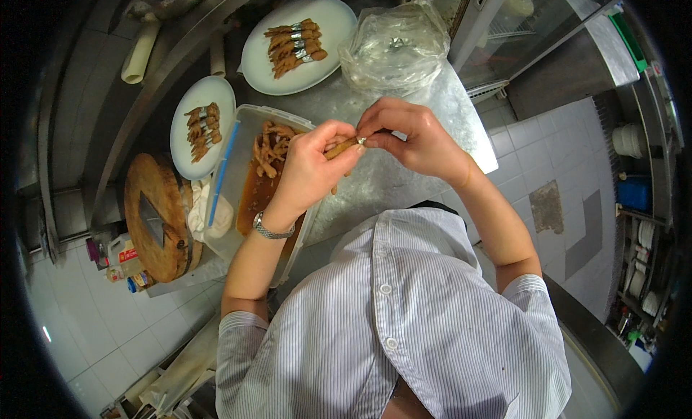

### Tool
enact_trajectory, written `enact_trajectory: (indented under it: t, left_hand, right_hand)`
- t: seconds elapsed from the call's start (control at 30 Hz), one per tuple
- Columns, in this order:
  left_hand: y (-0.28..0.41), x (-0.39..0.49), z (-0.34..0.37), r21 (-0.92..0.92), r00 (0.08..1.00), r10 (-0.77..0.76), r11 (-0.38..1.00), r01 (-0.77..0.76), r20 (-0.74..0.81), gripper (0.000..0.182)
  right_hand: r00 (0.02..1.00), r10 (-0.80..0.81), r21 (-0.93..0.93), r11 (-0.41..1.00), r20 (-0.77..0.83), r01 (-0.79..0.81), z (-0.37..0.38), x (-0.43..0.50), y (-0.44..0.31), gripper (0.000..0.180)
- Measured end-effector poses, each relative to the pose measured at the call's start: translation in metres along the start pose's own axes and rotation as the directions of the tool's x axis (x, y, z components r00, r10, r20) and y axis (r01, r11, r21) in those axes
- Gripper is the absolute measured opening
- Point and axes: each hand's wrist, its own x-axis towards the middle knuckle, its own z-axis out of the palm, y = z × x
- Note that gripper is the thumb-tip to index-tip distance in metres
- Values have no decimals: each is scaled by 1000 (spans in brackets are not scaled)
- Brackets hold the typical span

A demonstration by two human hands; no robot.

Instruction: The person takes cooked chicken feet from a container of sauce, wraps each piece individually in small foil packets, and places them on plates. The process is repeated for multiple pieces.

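Note:
My left hand (319,159) grips a brown cooked chicken foot (340,148) over the edge of a plastic tub. At the foot's right end, my right hand (408,135) pinches a small piece of foil (361,141) between thumb and fingers. Below my left hand, the clear plastic tub (223,229) holds brown liquid and several loose chicken feet (270,148). Two white oval plates stand beyond it. Foil-banded chicken feet (296,47) lie in a row on the far plate (257,64). A similar row (204,131) lies on the near plate (185,108).
A clear plastic bag (394,51) rests on the metal table (459,116). To the left, a cleaver (152,219) lies on a round wooden chopping block (146,186), with a white cloth (211,216) beside it. Bottles (124,257) stand past the block. A glass-doored cabinet (519,35) is at the right.

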Motion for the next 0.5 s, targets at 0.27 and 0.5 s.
enact_trajectory:
  t: [0.27, 0.5]
  left_hand:
    - [-4, 3, -4, 305, 965, 261, 919, -251, 8, 19]
    - [-7, 3, -4, 625, 838, 538, 625, -468, 89, 23]
  right_hand:
    - [998, 54, -28, 998, 29, -53, 2, -1, -2, 18]
    - [924, 378, 239, 904, -58, -355, 16, 2, 2, 13]
